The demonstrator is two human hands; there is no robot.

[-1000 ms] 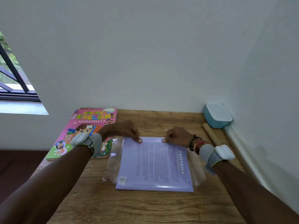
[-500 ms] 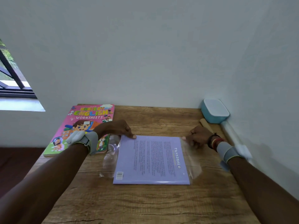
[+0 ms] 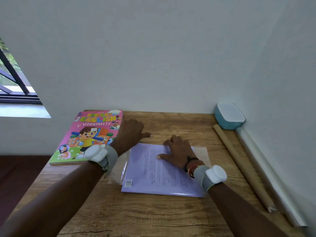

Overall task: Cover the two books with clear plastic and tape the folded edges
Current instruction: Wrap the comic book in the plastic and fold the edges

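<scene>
On a wooden tabletop (image 3: 153, 212) set into a white-walled corner, your right hand (image 3: 179, 150) presses palm down on the far half of the purple book (image 3: 162, 178). Its fingers (image 3: 168, 143) are spread toward the book's far edge and the thumb points left across the printed cover. Your left hand (image 3: 131, 134) rests palm down on bare wood just left of those fingers, off the book's far left corner. Its thumb stretches right toward the right hand, and the two hands are near but apart. The view there is blurred, and the left fingers look relaxed rather than pinching.

Clear plastic (image 3: 124, 168) lies under the purple book. It shows as a glossy strip along the edge below your left wrist and as a flap (image 3: 202, 151) just right of your right wrist. The pink book (image 3: 90, 137), titled "Nursery English Worksheets", lies flat and face up to the left of your left fingers, its right edge beside that hand.

Grey straps with white units wrap both wrists (image 3: 97, 153), and bracelets (image 3: 191, 165) ring the right one. Well to the right of your right fingers, a blue box (image 3: 229, 118) with a white lid sits in the far corner. A brown roll (image 3: 239, 165) and a white roll (image 3: 266, 178) lie side by side along the right wall. A window (image 3: 13, 82) opens at far left.
</scene>
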